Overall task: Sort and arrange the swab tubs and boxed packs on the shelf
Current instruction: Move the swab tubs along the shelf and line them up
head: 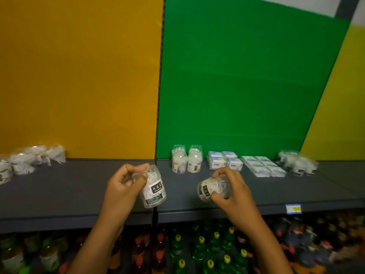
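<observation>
Above the grey shelf [59, 194], each hand holds one clear swab tub in the air.

The left hand [120, 186] has its fingers and thumb curled round the top end of an almost upright tub [153, 189], and the right hand [232, 186] pinches a second tub [212, 189] that lies on its side, fingers on top and thumb below. Both tubs look like thin, stiff, smooth plastic with light contents, so I judge they weigh little but can slip or dent under a hard squeeze; a grip round the middle of the body seems safer than one at the lid. At the back of the shelf stand two stacked tubs [186, 159], next to them the boxed packs [225, 160], and more tubs at the far left [29, 161] and far right [298, 162].
</observation>
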